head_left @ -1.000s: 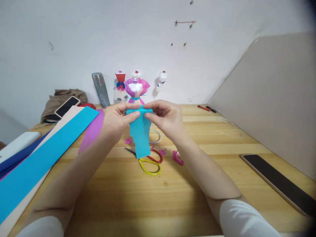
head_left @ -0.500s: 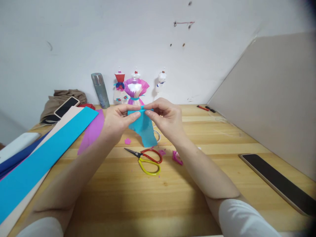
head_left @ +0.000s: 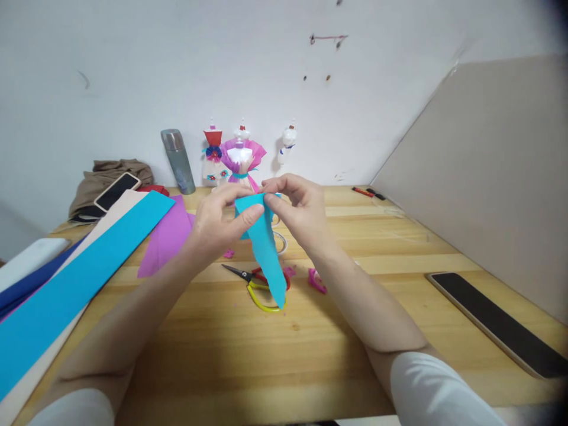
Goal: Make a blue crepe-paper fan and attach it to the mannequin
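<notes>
A piece of bright blue crepe paper (head_left: pixel 265 248) hangs between my hands, its tapering lower end in front of the scissors. My left hand (head_left: pixel 224 219) holds the paper's upper left part with thumb and fingers closed. At the top edge, my right hand (head_left: pixel 298 207) pinches it between thumb and forefinger. Below lie the scissors (head_left: pixel 257 290) with one red and one yellow handle, partly hidden by the paper. Small pink paper scraps (head_left: pixel 316 280) rest to their right, and a white ring (head_left: pixel 280 242) shows behind the paper.
Decorated miniature dress forms (head_left: pixel 239 157) stand by the wall beside a metal flask (head_left: pixel 178 163). Long blue paper strips (head_left: pixel 89 278) and purple paper (head_left: pixel 166 239) lie left. A phone (head_left: pixel 118 192) leans on brown cloth (head_left: pixel 110 171); a dark flat device (head_left: pixel 497 322) lies right.
The blue paper has been turned in my hands. Its tail now hangs lower and narrower, covering part of the scissors' handles. My left thumb has moved rightward across the paper.
</notes>
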Demonstrator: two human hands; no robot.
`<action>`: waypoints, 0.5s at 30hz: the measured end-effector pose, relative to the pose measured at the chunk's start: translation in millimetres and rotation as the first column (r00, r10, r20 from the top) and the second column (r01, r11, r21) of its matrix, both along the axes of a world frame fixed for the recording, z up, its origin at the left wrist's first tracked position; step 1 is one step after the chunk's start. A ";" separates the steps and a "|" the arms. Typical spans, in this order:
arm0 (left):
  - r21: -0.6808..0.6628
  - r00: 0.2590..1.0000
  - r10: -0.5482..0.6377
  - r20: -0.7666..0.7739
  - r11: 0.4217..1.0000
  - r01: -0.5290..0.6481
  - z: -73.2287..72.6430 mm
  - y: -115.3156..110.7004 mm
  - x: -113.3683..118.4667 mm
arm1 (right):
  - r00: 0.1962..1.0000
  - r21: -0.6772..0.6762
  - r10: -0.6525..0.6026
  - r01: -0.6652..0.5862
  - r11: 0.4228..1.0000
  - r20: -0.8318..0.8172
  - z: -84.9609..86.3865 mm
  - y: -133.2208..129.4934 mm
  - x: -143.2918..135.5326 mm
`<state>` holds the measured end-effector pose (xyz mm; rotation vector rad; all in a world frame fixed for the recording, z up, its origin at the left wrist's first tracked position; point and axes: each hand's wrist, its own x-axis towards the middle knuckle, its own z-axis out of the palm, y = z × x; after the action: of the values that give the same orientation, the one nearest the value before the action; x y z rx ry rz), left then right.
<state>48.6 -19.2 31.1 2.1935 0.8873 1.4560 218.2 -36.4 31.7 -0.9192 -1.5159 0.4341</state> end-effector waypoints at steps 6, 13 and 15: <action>-0.107 0.993 -0.039 0.112 0.993 0.051 -0.2 -3.2 3.7 | 0.998 -0.068 0.037 -0.040 0.997 -0.046 3.1 -5.3 -4.0; -0.047 0.996 0.080 0.030 0.996 -0.079 2.9 -11.0 5.0 | 0.999 -0.069 0.033 -0.035 0.997 -0.031 1.5 -3.0 -6.4; -0.045 0.997 0.082 0.010 0.996 -0.082 2.2 -10.6 5.1 | 0.999 -0.067 0.041 -0.043 0.997 -0.022 0.6 -1.7 -6.4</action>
<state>53.8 -29.9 33.3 2.1378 1.0068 1.4698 211.7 -38.1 32.3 -0.9339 -1.5114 0.5266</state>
